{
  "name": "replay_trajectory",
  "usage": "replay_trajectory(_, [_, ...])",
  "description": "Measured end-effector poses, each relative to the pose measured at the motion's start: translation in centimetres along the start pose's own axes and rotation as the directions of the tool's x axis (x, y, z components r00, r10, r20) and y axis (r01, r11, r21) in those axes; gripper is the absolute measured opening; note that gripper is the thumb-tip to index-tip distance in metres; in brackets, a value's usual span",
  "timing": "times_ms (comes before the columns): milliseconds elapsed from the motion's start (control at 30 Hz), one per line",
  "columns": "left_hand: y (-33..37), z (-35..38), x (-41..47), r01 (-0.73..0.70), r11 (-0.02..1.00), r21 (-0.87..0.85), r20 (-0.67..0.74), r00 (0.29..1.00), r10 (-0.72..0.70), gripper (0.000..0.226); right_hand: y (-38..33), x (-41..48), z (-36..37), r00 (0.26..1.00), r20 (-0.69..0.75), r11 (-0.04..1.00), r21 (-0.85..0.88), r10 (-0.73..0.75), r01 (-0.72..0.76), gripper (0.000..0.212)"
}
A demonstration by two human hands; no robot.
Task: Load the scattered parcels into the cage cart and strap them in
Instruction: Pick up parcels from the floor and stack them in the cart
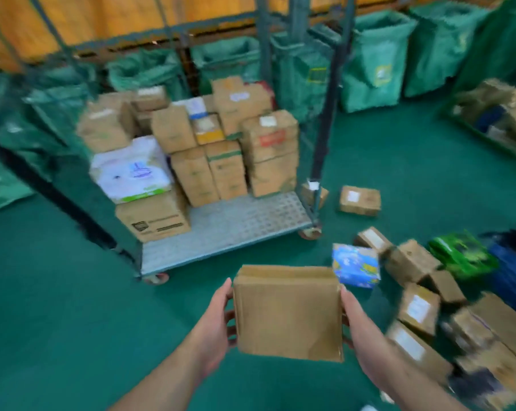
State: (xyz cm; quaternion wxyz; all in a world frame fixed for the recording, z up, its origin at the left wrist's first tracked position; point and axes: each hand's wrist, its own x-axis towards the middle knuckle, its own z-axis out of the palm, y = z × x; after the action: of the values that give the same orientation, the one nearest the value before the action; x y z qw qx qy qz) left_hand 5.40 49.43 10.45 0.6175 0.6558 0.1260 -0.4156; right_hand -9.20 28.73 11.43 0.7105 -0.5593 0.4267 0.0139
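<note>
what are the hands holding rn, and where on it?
A brown cardboard box, held between both hands: left hand on its left side, right hand on its right side, fingers wrapping underneath.

Green sacks (378,63) along orange wall (102,19)

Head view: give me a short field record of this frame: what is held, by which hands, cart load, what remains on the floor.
held: cardboard box, clear of the floor
hands: left hand and right hand grip its opposite sides
cart: cage cart holds stacked cartons and a white bag at the back; front deck bare
floor: blue patterned box, green packet and loose brown parcels lie right of the cart
stage: loading unfinished
</note>
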Motion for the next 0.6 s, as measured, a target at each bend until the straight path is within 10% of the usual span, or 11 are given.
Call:
replay_trajectory(367, [9.8, -10.4, 7.8, -0.005, 0.975, -0.222, -0.241, 0.969, -0.050, 0.077, -11.4, 12.6, 14.7, 0.991, 0.118, 0.993, -0.109, 0.060, -0.047, 0.029])
replay_trajectory(600, [19.7, -15.5, 14.9, -0.121, 0.977, -0.176, -0.361, 0.931, 0.050, 0.044, -20.5, 25.8, 24.0, 0.960, 0.201, 0.976, -0.136, 0.193, -0.168, 0.050])
